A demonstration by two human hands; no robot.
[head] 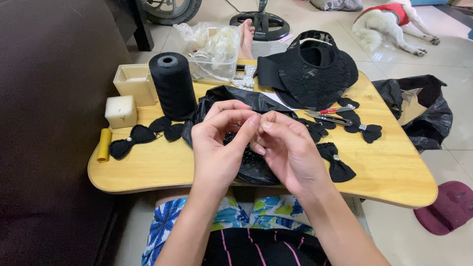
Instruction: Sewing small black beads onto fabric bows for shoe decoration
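Note:
My left hand [217, 145] and my right hand [291, 148] meet fingertip to fingertip above the middle of a small wooden lap table [389, 170]. A thin needle [274, 116] sticks up from the pinched fingertips of my right hand. My left thumb and forefinger pinch right beside it, apparently on a fine thread too thin to see. Under both hands lies a black beaded piece [232, 139] on a crumpled black plastic bag [236, 96].
A big black thread spool [172, 86], cream boxes [121, 111] and a yellow tube [103, 145] stand left. Black bows [129, 140] [338, 166], snips [327, 117] and a black lace visor [313, 69] lie around. A dog [389, 22] lies on the floor.

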